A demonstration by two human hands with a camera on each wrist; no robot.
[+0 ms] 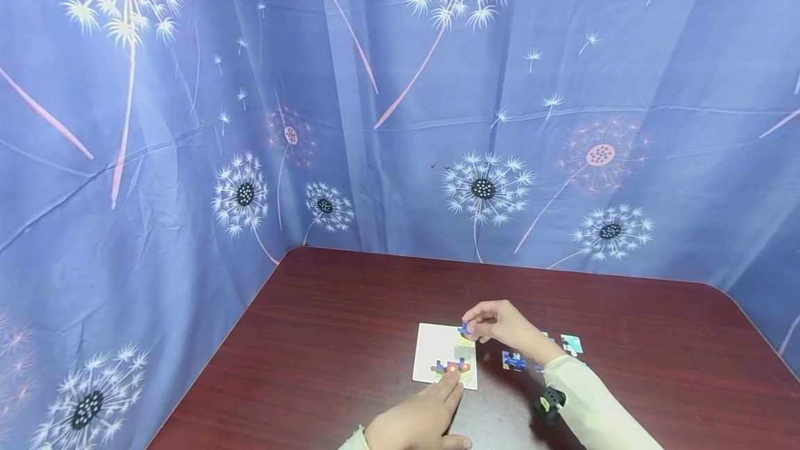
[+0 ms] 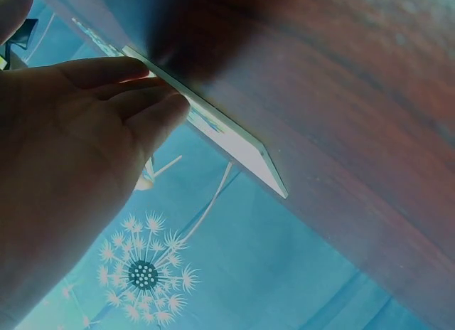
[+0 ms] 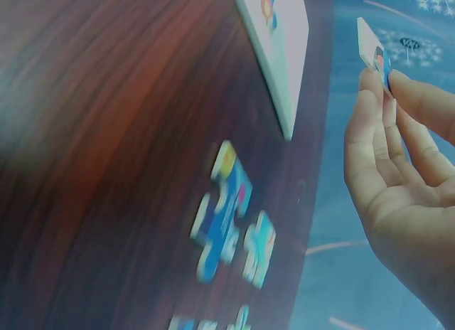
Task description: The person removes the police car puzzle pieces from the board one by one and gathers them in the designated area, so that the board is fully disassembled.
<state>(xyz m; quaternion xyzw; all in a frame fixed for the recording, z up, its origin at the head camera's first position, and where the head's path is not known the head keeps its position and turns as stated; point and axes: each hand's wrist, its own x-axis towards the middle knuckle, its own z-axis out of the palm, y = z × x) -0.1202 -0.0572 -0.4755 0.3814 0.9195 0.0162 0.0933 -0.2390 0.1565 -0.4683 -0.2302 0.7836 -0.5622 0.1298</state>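
A white puzzle board lies on the table, with a few joined jigsaw pieces along its near right part. My right hand pinches a blue and yellow jigsaw piece between thumb and fingertips, over the board's far right corner. In the right wrist view, the held piece is tilted up, with its pale edge showing. My left hand stretches straight fingers to the board's near edge, fingertips at the joined pieces. The left wrist view shows those fingers lying along the board's edge.
Several loose jigsaw pieces lie right of the board, among them a dark blue one and a turquoise one; the right forearm hides part of them. A dandelion-patterned blue curtain stands behind the dark red table.
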